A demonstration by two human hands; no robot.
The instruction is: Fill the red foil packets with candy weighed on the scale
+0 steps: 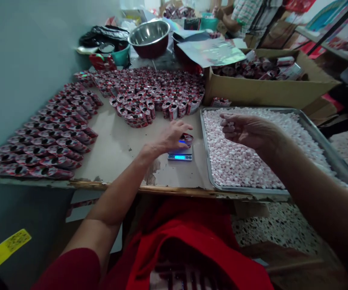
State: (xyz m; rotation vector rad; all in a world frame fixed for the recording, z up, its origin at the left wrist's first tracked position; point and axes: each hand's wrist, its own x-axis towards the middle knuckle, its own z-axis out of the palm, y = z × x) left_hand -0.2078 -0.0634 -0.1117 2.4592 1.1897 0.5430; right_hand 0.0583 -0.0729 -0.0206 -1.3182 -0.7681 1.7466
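Steel tray (246, 189) of white pellets (237, 167) on the worktop (116, 149), right hand (248, 129) above it, forearm angled in from the right, fingers curled, pinching a few pellets at the tips, count unreadable. Left hand (171, 135) reaches forward, fingers and thumb parted around a red printed packet (188, 139) on the digital scale (180, 157); packet mostly hidden, can't tell if gripped. Scale digits blurred, right elbow dark near frame edge.

Free passage over tabletop (110, 137) between packet rows (54, 141) and scale (180, 157), clustered packets (149, 88) behind, tray rim (206, 147) at right
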